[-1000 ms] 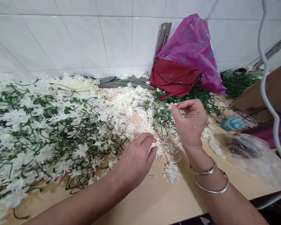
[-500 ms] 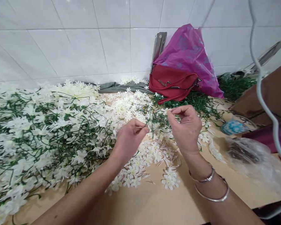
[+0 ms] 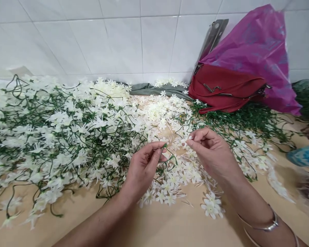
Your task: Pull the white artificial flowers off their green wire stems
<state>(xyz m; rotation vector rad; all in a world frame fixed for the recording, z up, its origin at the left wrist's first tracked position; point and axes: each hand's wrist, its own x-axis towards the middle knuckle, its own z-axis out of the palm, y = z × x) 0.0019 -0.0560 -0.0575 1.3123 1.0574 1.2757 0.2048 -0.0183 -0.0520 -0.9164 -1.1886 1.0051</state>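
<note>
My left hand [image 3: 144, 164] is pinched closed on a thin green stem [image 3: 166, 146] just above the tabletop. Close to its right, my right hand [image 3: 211, 152] is pinched on a small white artificial flower [image 3: 187, 140], and its wrist wears two silver bangles [image 3: 267, 226]. Both hands hover over a loose heap of white flower heads [image 3: 175, 178]. To the left lies a large pile of white flowers on green stems [image 3: 56, 133].
A beige tabletop [image 3: 170, 226] carries everything, backed by a white tiled wall [image 3: 118, 37]. A red bag [image 3: 224, 89] under a magenta plastic bag [image 3: 257, 51] sits at the back right, with bare green stems [image 3: 247, 120] in front. A blue object [image 3: 304, 156] lies far right.
My left hand rose from the loose flowers on the table and came up beside my right hand, now pinching a stem. The camera swung left and closer.
</note>
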